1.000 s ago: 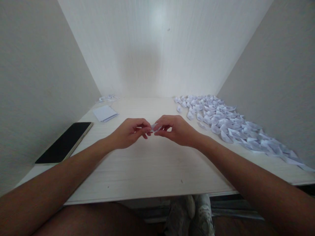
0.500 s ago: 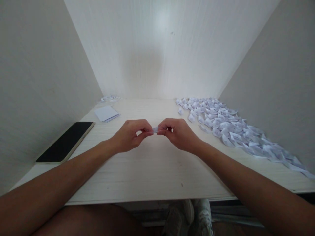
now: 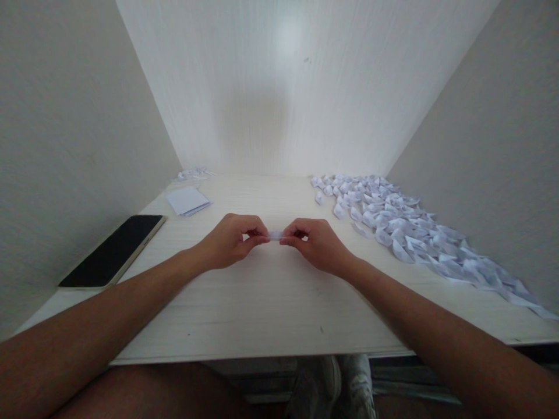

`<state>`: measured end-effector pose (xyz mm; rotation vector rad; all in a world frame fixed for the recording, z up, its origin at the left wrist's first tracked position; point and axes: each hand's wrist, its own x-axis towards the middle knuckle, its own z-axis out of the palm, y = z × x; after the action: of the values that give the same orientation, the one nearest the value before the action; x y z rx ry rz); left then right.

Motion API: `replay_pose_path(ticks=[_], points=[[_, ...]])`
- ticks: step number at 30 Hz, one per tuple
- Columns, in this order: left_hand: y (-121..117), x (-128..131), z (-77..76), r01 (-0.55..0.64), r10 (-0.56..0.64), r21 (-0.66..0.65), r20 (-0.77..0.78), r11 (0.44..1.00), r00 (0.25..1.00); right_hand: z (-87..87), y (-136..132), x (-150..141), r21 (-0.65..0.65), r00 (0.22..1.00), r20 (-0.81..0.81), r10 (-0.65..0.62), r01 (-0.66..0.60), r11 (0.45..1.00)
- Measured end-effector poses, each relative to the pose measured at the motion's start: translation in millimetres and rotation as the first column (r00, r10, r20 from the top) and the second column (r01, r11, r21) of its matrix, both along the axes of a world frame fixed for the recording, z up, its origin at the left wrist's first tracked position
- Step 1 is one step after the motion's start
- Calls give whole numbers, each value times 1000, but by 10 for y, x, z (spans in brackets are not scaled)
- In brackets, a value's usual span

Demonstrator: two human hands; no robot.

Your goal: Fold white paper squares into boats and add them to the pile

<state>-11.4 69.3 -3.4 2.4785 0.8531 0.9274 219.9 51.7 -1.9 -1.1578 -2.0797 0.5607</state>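
A small folded piece of white paper (image 3: 275, 235) is stretched between my two hands over the middle of the table. My left hand (image 3: 238, 240) pinches its left end between thumb and fingers. At the other end, my right hand (image 3: 313, 243) grips it the same way. Only a narrow strip shows between the fingertips; the rest of the paper is hidden by them. To the right lies a large heap of small folded paper boats (image 3: 393, 218), apart from my right hand.
A stack of white paper squares (image 3: 187, 201) lies at the back left, with paper scraps (image 3: 195, 174) behind it. A black-screened phone (image 3: 114, 250) rests near the left wall. Walls enclose the table (image 3: 262, 314) on three sides.
My hands have drawn slightly apart, so the paper between them shows as a longer, flatter strip. My right hand sits slightly lower. Both still pinch the paper.
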Motion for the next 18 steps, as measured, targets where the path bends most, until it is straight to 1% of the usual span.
replay_pose_path(ticks=[4,6,9,14,16,18], points=[[2,-4,2,30,-30,17,-22,999,999,-38,22,7,7,999,40,19,-20,1000],[-3,2,4,23,-23,9,-25,1000,999,-45,22,2,28,998,54,19,-20,999],[-9,22,-13,-39,39,-24,-7,999,999,-63,12,-3,100,999,44,32,-37,994],[-24,79,-86,-171,180,-108,80,979,980,-147,-9,-4,235,999,4,55,-54,971],[-32,99,-105,-201,212,-106,106,974,971,-178,-13,-7,255,999,3,45,-45,966],[-36,111,-117,-201,215,-108,132,974,968,-197,-16,-11,256,999,2,40,-39,966]])
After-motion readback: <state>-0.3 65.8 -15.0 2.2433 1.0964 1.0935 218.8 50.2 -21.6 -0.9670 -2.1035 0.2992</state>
